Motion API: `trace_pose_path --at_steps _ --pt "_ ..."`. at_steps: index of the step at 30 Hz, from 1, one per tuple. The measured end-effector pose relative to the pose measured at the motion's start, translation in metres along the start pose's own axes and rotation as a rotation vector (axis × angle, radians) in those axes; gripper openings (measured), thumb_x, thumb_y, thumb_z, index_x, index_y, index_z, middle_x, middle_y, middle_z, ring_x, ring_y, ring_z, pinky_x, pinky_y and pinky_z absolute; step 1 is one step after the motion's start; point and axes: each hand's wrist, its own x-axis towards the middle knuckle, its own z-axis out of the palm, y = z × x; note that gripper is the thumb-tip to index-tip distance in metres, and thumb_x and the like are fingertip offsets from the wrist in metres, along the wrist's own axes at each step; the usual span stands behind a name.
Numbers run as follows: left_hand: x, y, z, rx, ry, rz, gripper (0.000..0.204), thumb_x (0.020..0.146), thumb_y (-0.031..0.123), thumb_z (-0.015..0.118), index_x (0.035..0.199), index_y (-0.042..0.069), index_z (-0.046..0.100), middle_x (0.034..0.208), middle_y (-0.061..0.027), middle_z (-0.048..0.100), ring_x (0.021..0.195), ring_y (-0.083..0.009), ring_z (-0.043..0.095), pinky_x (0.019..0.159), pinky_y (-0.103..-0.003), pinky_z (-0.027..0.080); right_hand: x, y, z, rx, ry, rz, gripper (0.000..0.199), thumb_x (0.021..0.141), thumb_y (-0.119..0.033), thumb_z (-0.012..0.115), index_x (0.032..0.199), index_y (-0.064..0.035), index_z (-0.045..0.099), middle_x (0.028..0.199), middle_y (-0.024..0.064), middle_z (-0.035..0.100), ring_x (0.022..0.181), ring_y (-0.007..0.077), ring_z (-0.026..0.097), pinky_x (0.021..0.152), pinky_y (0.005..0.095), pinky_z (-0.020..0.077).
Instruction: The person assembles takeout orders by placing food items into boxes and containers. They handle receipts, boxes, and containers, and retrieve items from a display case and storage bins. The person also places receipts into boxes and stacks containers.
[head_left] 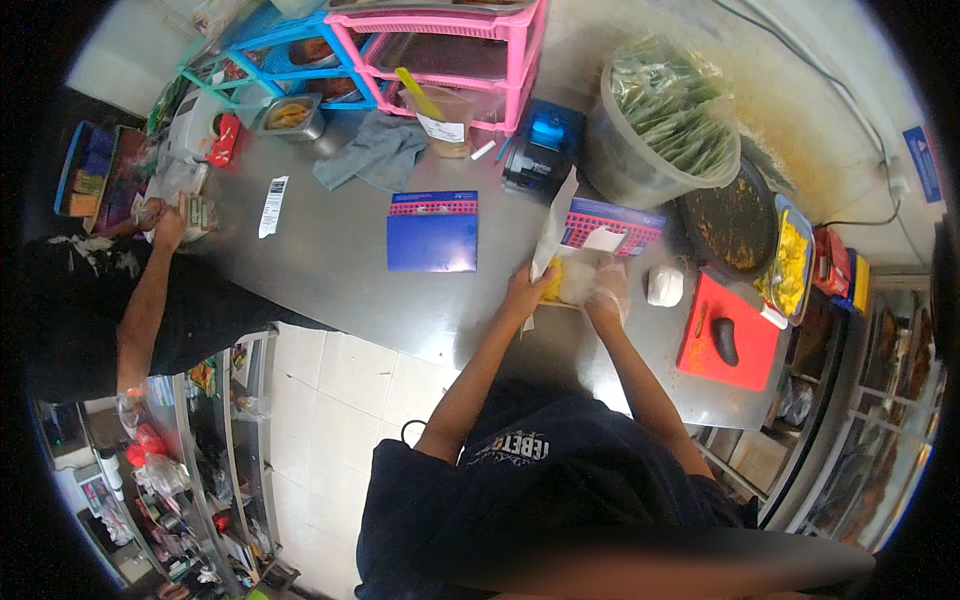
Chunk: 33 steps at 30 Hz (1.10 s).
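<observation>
2 hands (568, 293) gripping white paper bag (556, 235) | yellow food (553, 283) inside | blue folder (432, 231) left

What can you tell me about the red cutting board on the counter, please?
The red cutting board is a flat, plastic-looking rectangle lying at an angle on the steel counter, to the right of the person's right hand. A dark knife handle rests on it. Its upper edge lies close to a round dark pan and a tray of yellow food. No hand touches it.
</observation>
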Motion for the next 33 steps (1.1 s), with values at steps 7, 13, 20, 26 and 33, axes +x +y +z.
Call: trace_pose_path --at_steps 7,13,20,26,33 --pt "-0.024 0.014 -0.059 -0.425 0.344 -0.096 0.047 0.087 0.019 0.066 0.13 0.009 0.051 0.107 -0.0095 0.064 0.074 -0.0098 0.055 0.064 -0.024 0.045 -0.021 -0.048 -0.007 -0.078 0.463 -0.529 0.031 0.082 0.001 0.048 0.112 -0.0059 0.056 0.106 0.0137 0.059 0.106 0.0296 0.055 0.09 0.0369 0.0475" --pt "-0.065 0.043 -0.161 -1.104 0.527 0.175 0.066 0.089 0.011 0.057 0.147 0.015 0.024 0.123 -0.0154 0.052 0.074 -0.0125 0.05 0.064 -0.026 0.045 0.039 -0.198 0.027 -0.074 0.007 -0.946 0.036 0.083 -0.025 0.062 0.115 -0.0096 0.058 0.113 0.0168 0.061 0.106 0.0326 0.059 0.088 0.0421 0.0487" --pt "-0.09 0.063 -0.188 -1.374 0.289 0.412 0.058 0.096 0.031 0.042 0.147 0.007 0.025 0.118 -0.0169 0.055 0.063 -0.0112 0.041 0.058 -0.025 0.039 0.062 -0.281 0.041 -0.489 -0.306 -0.823 0.067 0.065 -0.039 0.084 0.116 -0.0067 0.057 0.11 0.0193 0.064 0.102 0.0336 0.063 0.085 0.0438 0.0498" --pt "-0.098 0.067 -0.175 -0.861 0.608 -0.038 0.064 0.089 0.032 0.064 0.138 0.004 0.034 0.115 -0.0134 0.055 0.056 -0.0069 0.039 0.054 -0.024 0.037 0.021 -0.26 -0.002 -0.138 -0.755 -0.6 0.068 0.072 -0.043 0.08 0.124 -0.0067 0.056 0.108 0.013 0.065 0.099 0.0247 0.063 0.086 0.036 0.0498" --pt "-0.117 0.099 -0.145 -0.764 0.428 0.0 0.061 0.084 0.031 0.073 0.129 0.002 0.045 0.114 -0.0092 0.06 0.099 -0.0179 0.062 0.081 -0.029 0.051 -0.065 -0.169 -0.083 1.1 -1.065 -0.443 0.052 0.084 -0.033 0.069 0.124 -0.0038 0.054 0.104 0.0092 0.064 0.092 0.0216 0.064 0.081 0.0366 0.0521"
